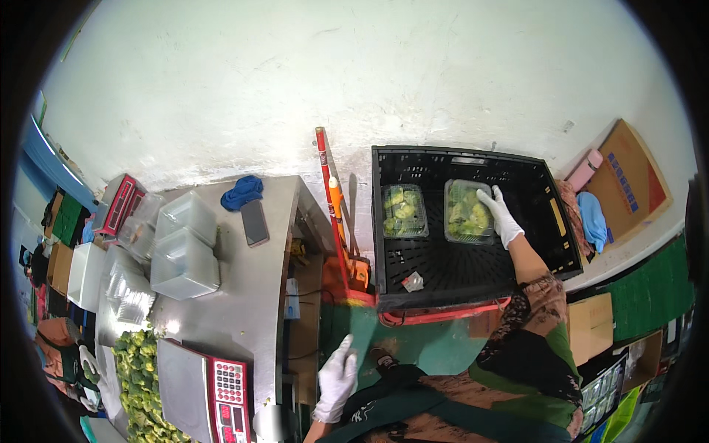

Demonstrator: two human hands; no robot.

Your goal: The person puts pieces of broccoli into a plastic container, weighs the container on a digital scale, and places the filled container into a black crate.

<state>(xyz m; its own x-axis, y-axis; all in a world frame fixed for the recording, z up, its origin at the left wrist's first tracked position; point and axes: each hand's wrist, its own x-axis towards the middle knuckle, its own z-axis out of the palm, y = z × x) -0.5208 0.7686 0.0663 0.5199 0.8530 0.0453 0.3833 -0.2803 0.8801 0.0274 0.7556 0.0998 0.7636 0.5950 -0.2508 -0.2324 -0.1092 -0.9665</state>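
Note:
My right hand (502, 215), in a white glove, grips the right edge of a clear plastic box of broccoli florets (467, 214). That box is inside a black plastic crate (413, 266), near its middle. A second clear box of florets (404, 210) rests to its left in the crate. My left hand (337, 380), also gloved in white, is raised in front of my body beside the metal table. Its fingers are extended and nothing is in it.
On the metal table (244, 303) at left are a red-and-grey scale (188, 387), heaped florets (140, 376), stacked clear boxes (185, 269), a phone (254, 223) and a blue cloth (242, 193). A red-handled broom (325, 170) leans against the wall. Cardboard (628, 181) stands right.

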